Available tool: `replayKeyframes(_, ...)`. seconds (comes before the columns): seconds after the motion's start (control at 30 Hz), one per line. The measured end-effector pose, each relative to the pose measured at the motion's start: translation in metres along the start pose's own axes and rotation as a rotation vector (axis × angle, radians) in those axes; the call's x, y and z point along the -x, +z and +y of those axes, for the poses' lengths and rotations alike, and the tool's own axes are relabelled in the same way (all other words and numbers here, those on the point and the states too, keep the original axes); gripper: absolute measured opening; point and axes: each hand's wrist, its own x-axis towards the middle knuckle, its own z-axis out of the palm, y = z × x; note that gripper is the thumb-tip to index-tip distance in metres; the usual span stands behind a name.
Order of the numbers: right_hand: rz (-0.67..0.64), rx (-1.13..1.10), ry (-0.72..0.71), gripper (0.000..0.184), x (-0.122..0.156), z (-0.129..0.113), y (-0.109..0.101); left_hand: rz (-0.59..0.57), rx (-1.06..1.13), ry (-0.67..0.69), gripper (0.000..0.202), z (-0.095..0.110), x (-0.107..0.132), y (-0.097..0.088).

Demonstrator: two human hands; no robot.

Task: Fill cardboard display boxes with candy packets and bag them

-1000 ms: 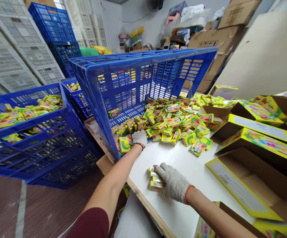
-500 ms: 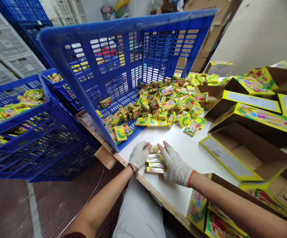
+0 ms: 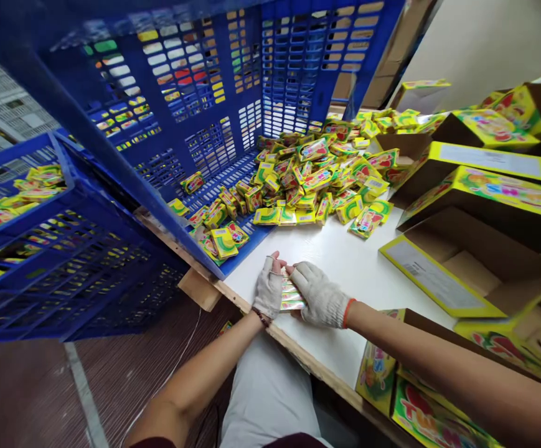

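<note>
A short row of small yellow-green boxes (image 3: 291, 297), standing on their edges, is on the white tabletop between my two hands. My left hand (image 3: 268, 292), in a white fingerless glove, is pressed along the row's left side with its fingers closed. From the right, my right hand (image 3: 319, 294), gloved the same way, curls over the boxes and covers part of them. Both hands' fingertips come close together at the far end of the row. Beyond them a heap of the same small boxes (image 3: 317, 177) spills from a tipped blue crate (image 3: 158, 186) onto the table.
Larger open display cartons (image 3: 442, 280) stand along the right side, more (image 3: 377, 367) at the near right. At the left, another blue crate (image 3: 60, 255) holds many small boxes. The table's wooden edge (image 3: 293, 354) runs close to my legs.
My right hand has moved left and closed over the row, and my left hand has drawn in against it. More of the boxes are covered. The view has tilted down slightly.
</note>
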Motion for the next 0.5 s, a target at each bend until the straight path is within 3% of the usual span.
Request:
replayKeyframes(0.07, -0.062, -0.079, 0.131, 0.084, -0.004, -0.007, -0.022, 0.029, -0.020, 0.000, 0.068, 0.004, 0.000, -0.004)
replayKeyframes(0.13, -0.081, -0.264, 0.313, 0.087, 0.003, -0.012, -0.061, 0.064, -0.043, 0.017, 0.070, 0.012, 0.008, -0.007)
replayKeyframes(0.2, -0.084, -0.593, 0.435, 0.089, 0.026, -0.015, -0.107, 0.059, -0.071, 0.052, 0.063, 0.022, 0.027, -0.007)
replayKeyframes(0.23, -0.082, -0.755, 0.483, 0.088, 0.043, -0.016, -0.130, 0.002, -0.099, 0.081, 0.057, 0.028, 0.040, -0.004)
replayKeyframes(0.27, -0.057, -0.886, 0.532, 0.088, 0.064, -0.016, -0.150, -0.102, -0.142, 0.127, 0.051, 0.035, 0.056, 0.001)
replayKeyframes(0.33, 0.006, -1.060, 0.624, 0.096, 0.110, -0.014, -0.177, -0.481, -0.332, 0.345, 0.050, 0.050, 0.091, 0.020)
replayKeyframes(0.4, 0.045, -1.134, 0.718, 0.105, 0.155, -0.007, -0.185, -0.802, -0.504, 0.644, 0.046, 0.063, 0.123, 0.048)
replayKeyframes(0.43, 0.053, -1.137, 0.766, 0.107, 0.175, -0.001, -0.183, -0.875, -0.587, 0.767, 0.044, 0.068, 0.136, 0.063)
replayKeyframes(0.5, 0.064, -1.107, 0.851, 0.108, 0.203, 0.012, -0.173, -0.904, -0.763, 0.909, 0.050, 0.073, 0.155, 0.088)
